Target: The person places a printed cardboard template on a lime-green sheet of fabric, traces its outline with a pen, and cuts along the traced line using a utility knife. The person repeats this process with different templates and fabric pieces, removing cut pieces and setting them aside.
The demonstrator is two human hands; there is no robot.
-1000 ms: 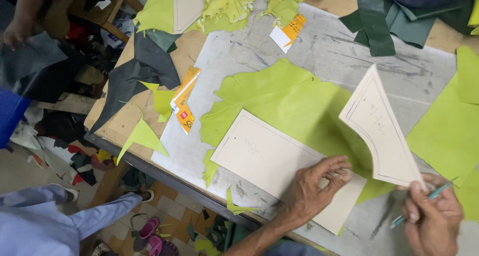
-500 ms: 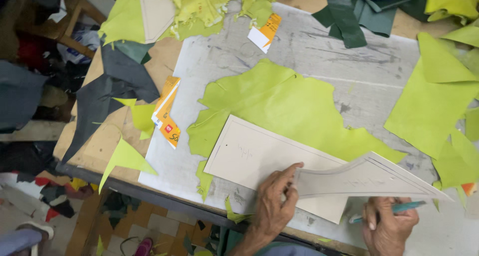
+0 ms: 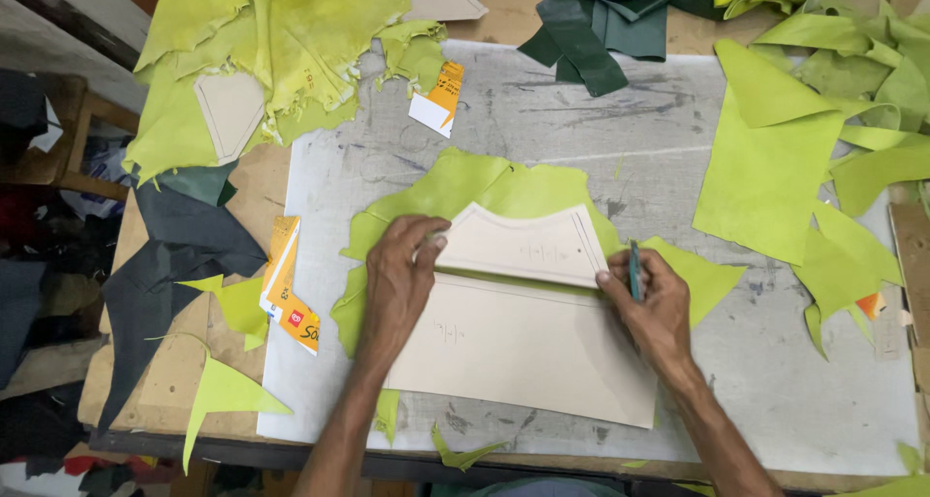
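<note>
Pale cream card makes up the small curved pattern piece (image 3: pixel 523 245) that we press flat with both hands near the middle of the grey scuffed cutting board (image 3: pixel 542 119). It lies half on a large cream rectangular card sheet (image 3: pixel 523 347) and half on a ragged lime-green leather piece (image 3: pixel 455 192) spread beneath both.

Our left hand (image 3: pixel 402 279) rests on the pattern's left end, its fingers spread flat and its thumb touching the card edge; it grips nothing, only pressing down. Our right hand (image 3: pixel 654 303) sits at the pattern's right end, its fingers curled around a slim teal pen (image 3: pixel 635 269) that stands nearly upright, while one fingertip touches the card's corner.

Farther out, a big lime-green leather triangle (image 3: pixel 765 168) lies on the right part of the board, with more green offcuts beyond it. Dark green leather scraps (image 3: pixel 591 32) lie at the board's top edge. A crumpled yellow-green hide (image 3: pixel 281 42) covers the upper left of the wooden table (image 3: pixel 174 361), and dark grey leather pieces (image 3: pixel 165 264) hang over the table's left side. An orange and white printed card (image 3: pixel 291 294) lies at the board's left border, and a second one (image 3: pixel 438 95) sits near the top.
</note>
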